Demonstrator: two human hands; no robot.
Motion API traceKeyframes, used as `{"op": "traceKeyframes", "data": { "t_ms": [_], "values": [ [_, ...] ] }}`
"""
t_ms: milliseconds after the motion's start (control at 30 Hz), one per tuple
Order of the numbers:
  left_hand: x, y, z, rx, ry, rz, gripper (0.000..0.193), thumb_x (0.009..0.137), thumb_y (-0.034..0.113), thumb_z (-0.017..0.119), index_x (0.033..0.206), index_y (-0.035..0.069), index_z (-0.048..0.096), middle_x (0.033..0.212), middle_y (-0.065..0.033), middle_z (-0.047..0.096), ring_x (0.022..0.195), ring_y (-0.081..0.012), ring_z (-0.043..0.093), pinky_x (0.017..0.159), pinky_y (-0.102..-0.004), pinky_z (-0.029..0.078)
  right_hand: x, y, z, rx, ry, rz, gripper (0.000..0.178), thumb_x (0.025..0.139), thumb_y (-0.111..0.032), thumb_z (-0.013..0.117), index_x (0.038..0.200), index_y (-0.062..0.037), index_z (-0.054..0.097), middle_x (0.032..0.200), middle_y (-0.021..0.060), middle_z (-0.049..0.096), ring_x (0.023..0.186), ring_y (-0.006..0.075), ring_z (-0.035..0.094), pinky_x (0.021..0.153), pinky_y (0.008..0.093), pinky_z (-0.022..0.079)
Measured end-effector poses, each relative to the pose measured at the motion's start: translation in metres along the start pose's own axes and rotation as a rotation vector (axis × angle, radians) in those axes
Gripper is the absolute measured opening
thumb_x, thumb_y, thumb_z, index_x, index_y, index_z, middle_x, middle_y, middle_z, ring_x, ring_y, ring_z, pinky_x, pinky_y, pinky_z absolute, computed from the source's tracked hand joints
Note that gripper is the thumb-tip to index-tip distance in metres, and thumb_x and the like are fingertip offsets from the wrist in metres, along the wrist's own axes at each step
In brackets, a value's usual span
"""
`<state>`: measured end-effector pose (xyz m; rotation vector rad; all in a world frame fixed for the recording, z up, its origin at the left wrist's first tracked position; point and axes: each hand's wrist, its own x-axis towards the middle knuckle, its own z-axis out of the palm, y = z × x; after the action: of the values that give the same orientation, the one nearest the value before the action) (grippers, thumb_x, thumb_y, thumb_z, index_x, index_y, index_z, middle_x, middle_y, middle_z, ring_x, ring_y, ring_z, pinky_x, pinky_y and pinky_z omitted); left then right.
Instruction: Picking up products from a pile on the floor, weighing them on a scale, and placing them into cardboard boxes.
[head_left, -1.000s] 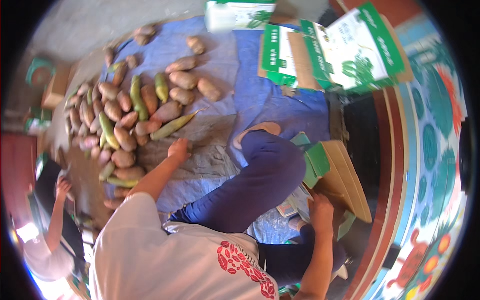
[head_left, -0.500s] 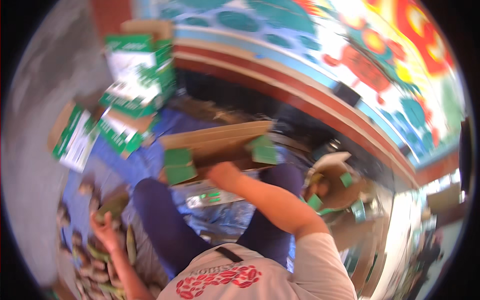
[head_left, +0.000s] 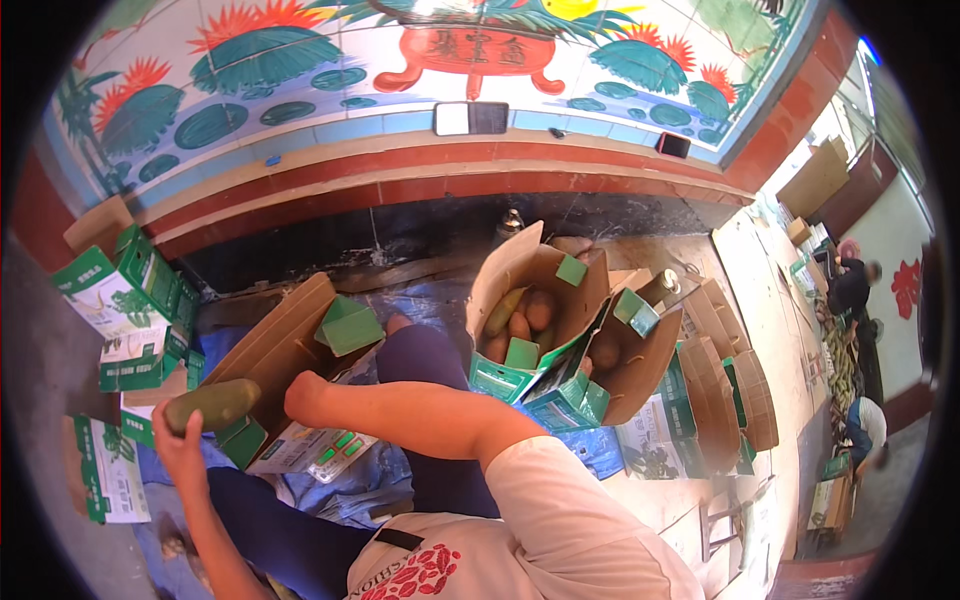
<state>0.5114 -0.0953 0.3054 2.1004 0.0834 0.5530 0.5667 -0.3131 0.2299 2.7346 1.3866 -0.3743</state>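
My left hand (head_left: 180,440) is closed round a thick, dull-green radish (head_left: 213,405), raised beside the left end of an open cardboard box (head_left: 272,335) between my knees. My right hand (head_left: 304,394) reaches into that same box. Its fingers are out of sight and I cannot tell whether they hold anything. The box's end flaps are green and its long brown flap stands up at the back. Most of what lies inside it is hidden.
To the right, an open box (head_left: 490,270) holds several green and brownish roots, with a second open box (head_left: 655,370) beside it. Green-and-white cartons (head_left: 135,290) are stacked at the left. A low ledge (head_left: 420,170) runs along the painted wall. Other people (head_left: 855,285) are far right.
My view has swung to the right. The left hand has lifted the radish from above the pile at the left and brought it to the box. My right hand stays at the box.
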Motion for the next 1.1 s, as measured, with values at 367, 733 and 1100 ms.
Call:
{"op": "traceKeyframes", "data": {
  "t_ms": [367, 733, 1100],
  "values": [
    [0.029, -0.016, 0.111, 0.370, -0.352, -0.018, 0.034, 0.068, 0.009, 0.070, 0.092, 0.000, 0.048, 0.084, -0.0120, 0.056, 0.080, -0.0238, 0.057, 0.068, -0.0362, 0.046, 0.008, 0.004, 0.002, 0.057, -0.052, 0.028, 0.020, 0.073, -0.018, 0.062, 0.092, -0.0150, 0.070, 0.095, 0.0041, 0.066, 0.086, 0.0209, 0.064, 0.064, 0.0353, 0.049],
    [0.015, -0.081, 0.116, 0.126, -0.406, -0.190, 0.019, 0.076, 0.014, 0.063, 0.091, 0.003, 0.059, 0.082, -0.0123, 0.063, 0.079, -0.0224, 0.061, 0.075, -0.0333, 0.048, 0.005, -0.005, -0.004, 0.028, -0.062, 0.029, 0.016, 0.076, -0.016, 0.057, 0.086, -0.0150, 0.070, 0.088, 0.0060, 0.067, 0.083, 0.0222, 0.065, 0.062, 0.0398, 0.051],
    [-0.035, 0.016, -0.026, 0.155, 0.211, 0.064, 0.011, 0.078, 0.010, 0.058, 0.085, 0.001, 0.058, 0.080, -0.0123, 0.062, 0.075, -0.0240, 0.060, 0.068, -0.0329, 0.046, 0.003, 0.012, 0.015, -0.159, 0.045, -0.084, 0.014, 0.071, -0.014, 0.055, 0.068, -0.0070, 0.067, 0.070, 0.0139, 0.064, 0.068, 0.0283, 0.065, 0.059, 0.0383, 0.052]
  ]
}}
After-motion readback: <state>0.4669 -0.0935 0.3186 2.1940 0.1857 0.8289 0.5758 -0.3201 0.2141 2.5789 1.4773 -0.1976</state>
